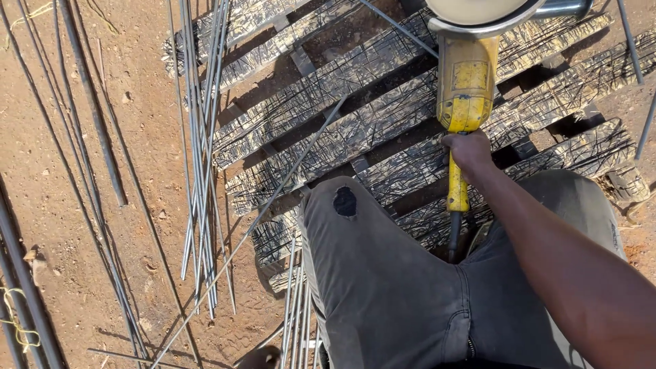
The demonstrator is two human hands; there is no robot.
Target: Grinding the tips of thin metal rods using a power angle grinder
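Harsh direct sunlight, crisp dark shadows beside the rods, bright glare on metal, sharp focus, slight edge distortion

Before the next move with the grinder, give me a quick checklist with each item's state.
1. Right hand gripping the yellow angle grinder by its handle: ok.
2. Left hand on the tool: cannot tell, it is out of view.
3. Disc guard fitted over the disc: ok, though the disc's edge is cut off by the frame.
4. Thin steel rod lying across the scored wooden pallet: ok.
5. Power cable clear of the legs: not ok, it runs between the knees.
6. Glove on the right hand: not ok, bare.
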